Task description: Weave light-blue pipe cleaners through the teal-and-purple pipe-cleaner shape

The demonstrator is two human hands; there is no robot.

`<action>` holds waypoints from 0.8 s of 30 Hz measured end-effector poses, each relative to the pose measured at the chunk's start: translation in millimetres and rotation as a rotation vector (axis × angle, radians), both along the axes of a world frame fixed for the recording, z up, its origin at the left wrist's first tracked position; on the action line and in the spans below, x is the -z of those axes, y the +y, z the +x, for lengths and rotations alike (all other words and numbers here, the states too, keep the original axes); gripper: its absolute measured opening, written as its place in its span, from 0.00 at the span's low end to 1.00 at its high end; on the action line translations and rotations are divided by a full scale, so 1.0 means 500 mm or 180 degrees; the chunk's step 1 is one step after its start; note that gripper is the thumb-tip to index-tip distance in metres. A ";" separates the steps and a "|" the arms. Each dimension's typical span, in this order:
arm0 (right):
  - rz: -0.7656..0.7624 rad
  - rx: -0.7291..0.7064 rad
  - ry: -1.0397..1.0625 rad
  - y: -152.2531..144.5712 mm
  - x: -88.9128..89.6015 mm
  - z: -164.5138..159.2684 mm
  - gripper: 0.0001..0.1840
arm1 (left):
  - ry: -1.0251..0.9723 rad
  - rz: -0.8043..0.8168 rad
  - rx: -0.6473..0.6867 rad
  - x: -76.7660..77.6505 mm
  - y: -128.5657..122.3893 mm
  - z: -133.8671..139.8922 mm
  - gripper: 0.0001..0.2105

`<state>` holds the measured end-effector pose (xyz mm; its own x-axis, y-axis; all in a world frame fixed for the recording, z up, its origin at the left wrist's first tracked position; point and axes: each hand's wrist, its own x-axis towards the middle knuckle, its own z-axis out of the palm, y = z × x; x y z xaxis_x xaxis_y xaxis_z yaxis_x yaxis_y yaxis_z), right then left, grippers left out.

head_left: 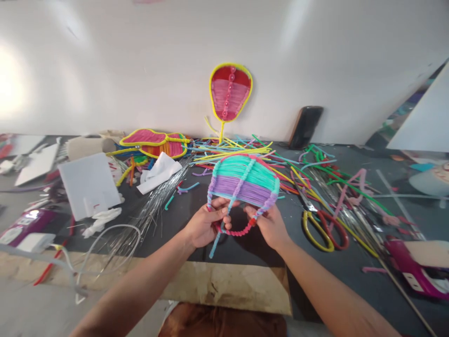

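Note:
Between both hands is a pipe-cleaner frame [242, 180], filled with teal and purple rows and edged in twisted pink, red and lilac. A light-blue pipe cleaner [216, 242] runs down its middle and sticks out below the rim. My left hand [206, 222] is closed on the lower left of the frame, thumb and fingers near that middle strand. With fingers closed, my right hand [270, 224] grips the lower right edge. The frame's lower part, below the purple rows, is an open gap.
Scissors [324, 229] with yellow and red handles lie to the right. Loose pipe cleaners [238, 152] are heaped behind. A pink-and-red pipe-cleaner piece [230, 91] stands against the wall, near a phone [306, 126]. Thin wires [150, 201] and a white card [89, 186] lie left.

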<state>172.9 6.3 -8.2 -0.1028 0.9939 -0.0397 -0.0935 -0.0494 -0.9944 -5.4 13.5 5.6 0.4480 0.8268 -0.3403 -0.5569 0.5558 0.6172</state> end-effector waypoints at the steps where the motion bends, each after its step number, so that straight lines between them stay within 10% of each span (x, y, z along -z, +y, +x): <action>1: 0.0037 0.0141 0.0183 0.003 0.003 0.002 0.14 | 0.0039 0.0040 -0.0126 -0.001 0.005 -0.003 0.09; 13: 0.0347 0.0883 -0.0268 0.024 0.016 0.042 0.11 | -0.0095 -0.0252 -0.0334 -0.038 0.020 -0.013 0.10; 24: 0.0538 0.0063 -0.1572 0.024 -0.004 0.057 0.14 | -0.0010 -0.0256 -0.0434 -0.039 0.023 -0.019 0.09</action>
